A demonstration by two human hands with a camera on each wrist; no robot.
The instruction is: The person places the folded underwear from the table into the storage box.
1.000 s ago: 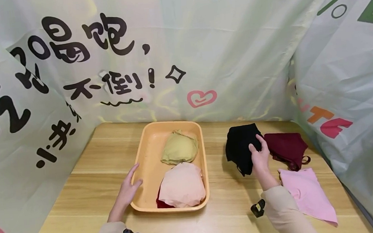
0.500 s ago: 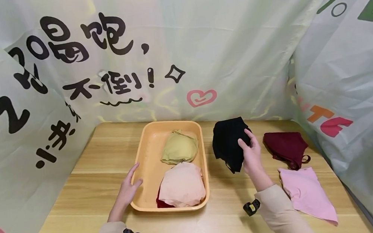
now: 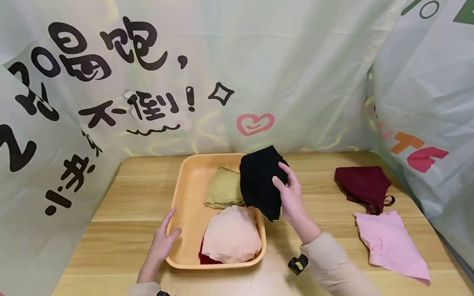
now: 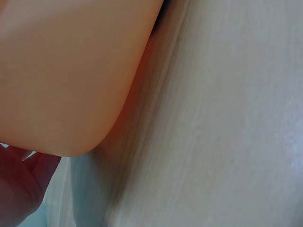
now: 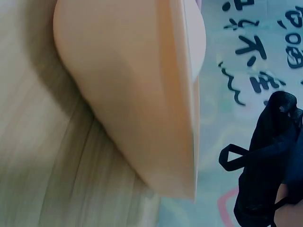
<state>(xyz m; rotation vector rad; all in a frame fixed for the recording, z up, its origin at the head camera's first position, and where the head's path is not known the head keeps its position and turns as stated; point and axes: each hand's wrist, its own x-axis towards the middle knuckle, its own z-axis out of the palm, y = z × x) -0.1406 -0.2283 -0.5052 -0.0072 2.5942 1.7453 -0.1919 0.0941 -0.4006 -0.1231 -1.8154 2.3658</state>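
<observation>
A folded black garment (image 3: pixel 261 179) with thin straps is pinched by my right hand (image 3: pixel 293 199), thumb on the near face. It is raised over the right rim of an orange plastic tray (image 3: pixel 190 219) and overlaps part of a folded olive-yellow garment (image 3: pixel 224 189) inside. A loop of strap hangs from the black garment (image 5: pixel 258 175) in the right wrist view. My left hand (image 3: pixel 162 238) holds the tray's left rim, thumb over the inside; its fingers (image 4: pixel 45 170) reach behind the tray wall in the left wrist view. A pale pink folded garment (image 3: pixel 231 234) lies in the tray's near right, over a dark red one (image 3: pixel 208 254).
On the wooden table (image 3: pixel 325 220), a folded burgundy garment (image 3: pixel 365 185) with a strap loop lies at the right. A folded pink garment (image 3: pixel 392 245) lies just in front of it. Printed curtains (image 3: pixel 297 66) stand around the back and sides.
My right hand has carried the black garment left, from beside the burgundy garment to over the tray's right rim. The left hand has stayed at the tray's left rim.
</observation>
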